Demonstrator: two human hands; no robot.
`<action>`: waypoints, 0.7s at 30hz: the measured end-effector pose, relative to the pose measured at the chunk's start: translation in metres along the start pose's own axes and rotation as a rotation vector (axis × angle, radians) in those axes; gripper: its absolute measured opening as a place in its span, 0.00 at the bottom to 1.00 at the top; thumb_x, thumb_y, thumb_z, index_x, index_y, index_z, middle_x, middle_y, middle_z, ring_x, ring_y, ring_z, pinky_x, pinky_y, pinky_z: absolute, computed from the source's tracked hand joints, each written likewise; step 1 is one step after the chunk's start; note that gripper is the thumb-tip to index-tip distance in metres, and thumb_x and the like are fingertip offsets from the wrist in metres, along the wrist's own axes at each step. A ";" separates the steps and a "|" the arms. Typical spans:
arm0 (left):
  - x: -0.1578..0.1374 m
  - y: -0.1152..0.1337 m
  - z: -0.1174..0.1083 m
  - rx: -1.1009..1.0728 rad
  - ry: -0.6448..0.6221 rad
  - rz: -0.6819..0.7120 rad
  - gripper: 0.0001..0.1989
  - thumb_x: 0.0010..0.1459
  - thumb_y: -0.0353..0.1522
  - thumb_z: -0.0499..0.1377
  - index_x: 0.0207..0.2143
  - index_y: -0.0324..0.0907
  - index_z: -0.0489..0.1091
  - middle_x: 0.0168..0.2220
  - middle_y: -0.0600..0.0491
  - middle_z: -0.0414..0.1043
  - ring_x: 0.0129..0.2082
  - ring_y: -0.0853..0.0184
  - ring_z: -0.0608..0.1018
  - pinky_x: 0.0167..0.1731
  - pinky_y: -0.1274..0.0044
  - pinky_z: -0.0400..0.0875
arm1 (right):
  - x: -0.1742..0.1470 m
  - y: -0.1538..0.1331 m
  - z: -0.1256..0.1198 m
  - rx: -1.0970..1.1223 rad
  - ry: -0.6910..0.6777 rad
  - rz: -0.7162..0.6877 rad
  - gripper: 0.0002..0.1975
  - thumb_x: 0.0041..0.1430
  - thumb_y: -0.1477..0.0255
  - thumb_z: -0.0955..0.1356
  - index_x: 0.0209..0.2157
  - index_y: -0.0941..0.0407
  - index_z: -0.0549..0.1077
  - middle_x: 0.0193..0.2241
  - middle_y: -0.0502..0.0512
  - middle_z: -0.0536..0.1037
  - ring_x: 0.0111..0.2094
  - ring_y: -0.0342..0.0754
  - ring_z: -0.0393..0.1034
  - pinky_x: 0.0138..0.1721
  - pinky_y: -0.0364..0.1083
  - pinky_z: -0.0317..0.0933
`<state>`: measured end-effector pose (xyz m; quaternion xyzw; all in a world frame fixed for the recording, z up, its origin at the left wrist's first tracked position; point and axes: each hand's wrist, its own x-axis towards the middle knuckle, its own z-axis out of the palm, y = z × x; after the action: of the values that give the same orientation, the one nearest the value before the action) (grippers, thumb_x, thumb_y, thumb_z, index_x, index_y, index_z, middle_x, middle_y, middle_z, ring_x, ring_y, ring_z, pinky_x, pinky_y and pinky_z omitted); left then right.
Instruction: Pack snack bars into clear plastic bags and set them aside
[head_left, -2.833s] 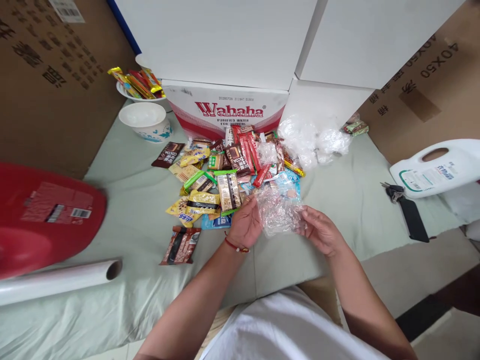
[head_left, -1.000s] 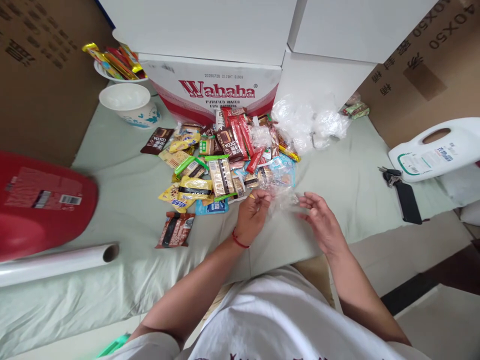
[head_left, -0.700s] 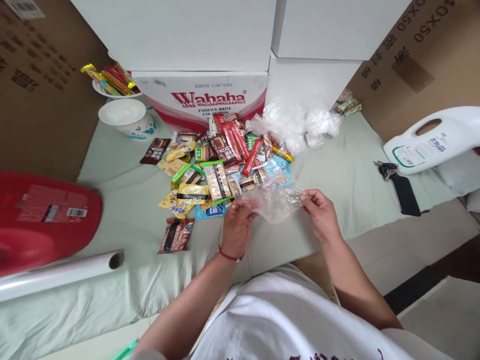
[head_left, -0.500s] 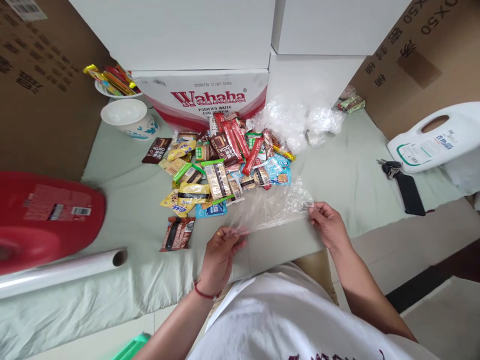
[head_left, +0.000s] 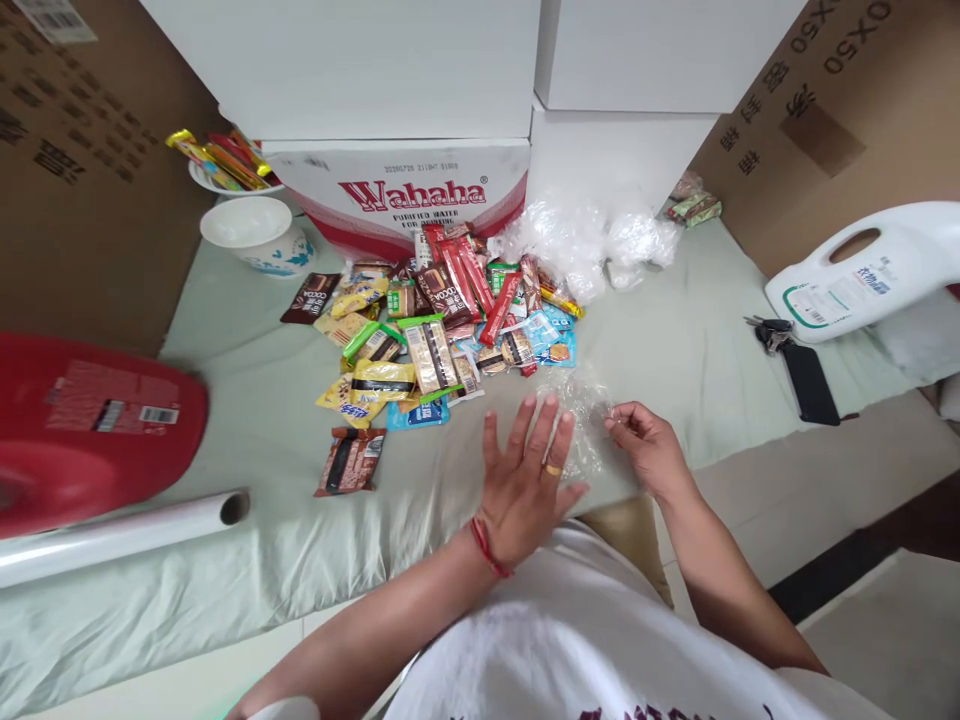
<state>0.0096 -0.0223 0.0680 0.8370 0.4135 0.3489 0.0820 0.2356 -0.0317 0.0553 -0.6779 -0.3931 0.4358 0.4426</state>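
My left hand [head_left: 526, 475] is palm down with its fingers spread, over the left part of a crumpled clear plastic bag [head_left: 583, 415]. Whether its palm presses the bag or hovers just above it I cannot tell. My right hand [head_left: 645, 445] pinches the bag's right edge between thumb and fingertips. Just beyond the hands lies a heap of wrapped snacks [head_left: 442, 310] in red, brown, yellow, green and blue packets. A brown-wrapped snack [head_left: 350, 462] lies apart at the near left of the heap.
Behind the heap stand a Wahaha carton [head_left: 405, 195] and crumpled clear plastic [head_left: 559, 240]. A paper bowl [head_left: 259, 240], red jug [head_left: 105, 430] and plastic roll [head_left: 150, 525] are on the left. To the right are a white jug [head_left: 862, 275], keys [head_left: 771, 335] and a black phone [head_left: 811, 385].
My left hand has let go of the bag's left edge, moved right and spread palm down over it. The stretched bag has bunched toward my right hand, which keeps its pinch.
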 end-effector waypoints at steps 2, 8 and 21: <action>-0.002 -0.012 0.013 -0.011 -0.046 -0.153 0.27 0.63 0.38 0.62 0.62 0.40 0.67 0.57 0.35 0.75 0.60 0.46 0.74 0.62 0.54 0.60 | -0.002 0.002 -0.004 -0.042 0.036 -0.009 0.16 0.53 0.56 0.76 0.33 0.53 0.77 0.27 0.47 0.71 0.29 0.44 0.61 0.32 0.43 0.54; 0.000 -0.070 0.007 -0.443 -0.026 -0.808 0.13 0.65 0.41 0.55 0.36 0.43 0.74 0.25 0.55 0.73 0.26 0.66 0.73 0.30 0.75 0.66 | 0.001 0.016 -0.028 -0.179 0.024 0.016 0.17 0.54 0.54 0.74 0.33 0.54 0.77 0.25 0.47 0.71 0.28 0.45 0.61 0.31 0.44 0.55; 0.008 -0.061 0.007 -0.817 0.107 -0.865 0.15 0.57 0.45 0.63 0.36 0.43 0.70 0.22 0.61 0.62 0.22 0.71 0.64 0.25 0.78 0.60 | 0.024 -0.064 0.029 -0.026 -0.096 -0.138 0.16 0.58 0.53 0.73 0.38 0.52 0.78 0.28 0.50 0.74 0.27 0.45 0.62 0.27 0.44 0.56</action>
<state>-0.0214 0.0242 0.0409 0.4747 0.5525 0.4564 0.5110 0.2066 0.0167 0.1035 -0.6333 -0.4650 0.4313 0.4435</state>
